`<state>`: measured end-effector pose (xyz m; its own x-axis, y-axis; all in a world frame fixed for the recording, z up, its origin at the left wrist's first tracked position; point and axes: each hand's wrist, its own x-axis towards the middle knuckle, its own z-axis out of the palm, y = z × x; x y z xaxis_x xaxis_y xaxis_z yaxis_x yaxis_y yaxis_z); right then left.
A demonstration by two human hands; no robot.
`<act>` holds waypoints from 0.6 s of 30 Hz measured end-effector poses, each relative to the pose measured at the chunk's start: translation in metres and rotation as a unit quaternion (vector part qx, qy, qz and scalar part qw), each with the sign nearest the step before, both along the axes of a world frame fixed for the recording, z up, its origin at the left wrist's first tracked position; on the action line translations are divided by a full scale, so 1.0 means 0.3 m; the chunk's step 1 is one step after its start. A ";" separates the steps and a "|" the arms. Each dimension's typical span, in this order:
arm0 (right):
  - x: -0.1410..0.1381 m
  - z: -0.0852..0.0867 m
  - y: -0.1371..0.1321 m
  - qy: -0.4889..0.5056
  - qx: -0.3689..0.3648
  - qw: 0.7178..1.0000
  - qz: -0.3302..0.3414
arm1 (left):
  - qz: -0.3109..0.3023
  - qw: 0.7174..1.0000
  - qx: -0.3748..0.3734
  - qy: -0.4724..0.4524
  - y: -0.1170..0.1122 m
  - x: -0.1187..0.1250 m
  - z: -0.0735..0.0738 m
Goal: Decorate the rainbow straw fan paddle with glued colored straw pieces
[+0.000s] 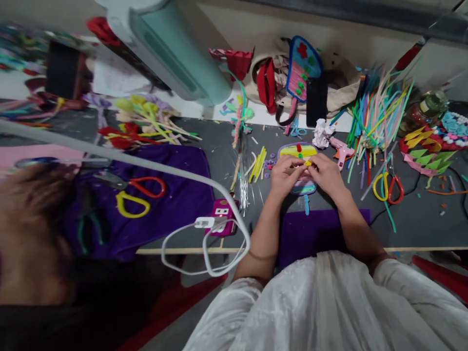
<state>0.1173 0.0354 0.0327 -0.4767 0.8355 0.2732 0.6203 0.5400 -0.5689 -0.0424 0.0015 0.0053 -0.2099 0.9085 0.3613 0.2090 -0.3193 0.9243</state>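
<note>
An ice-pop-shaped craft, striped in yellow, pink and blue with a purple edge and a light-blue stick, lies on the dark table. Over its middle, my left hand and my right hand meet with fingertips pinched together. Between them is a small yellow piece, too small to name. Red and green bits sit on the craft's upper part. My fingers hide much of its centre. A purple cloth lies nearer to me, below the craft.
Yellow strips and small purple pieces lie left. A pink glue gun, pipe cleaners and scissors stand right. A white cable crosses to a power strip. Another person's blurred hand is at far left near pliers.
</note>
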 end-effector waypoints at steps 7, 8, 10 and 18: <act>-0.005 -0.035 0.005 0.031 -0.016 0.999 0.024 | -0.014 0.999 -0.024 -0.026 -0.001 -0.010 0.013; -0.006 -0.036 0.003 0.044 -0.025 0.998 0.023 | -0.009 0.999 -0.032 -0.041 -0.002 -0.006 0.014; -0.006 -0.033 -0.001 0.086 -0.050 0.995 0.010 | 0.013 0.993 -0.060 -0.098 -0.005 0.002 0.012; -0.018 -0.011 -0.022 0.232 -0.147 0.960 -0.057 | 0.058 0.958 -0.114 -0.257 -0.007 0.025 -0.011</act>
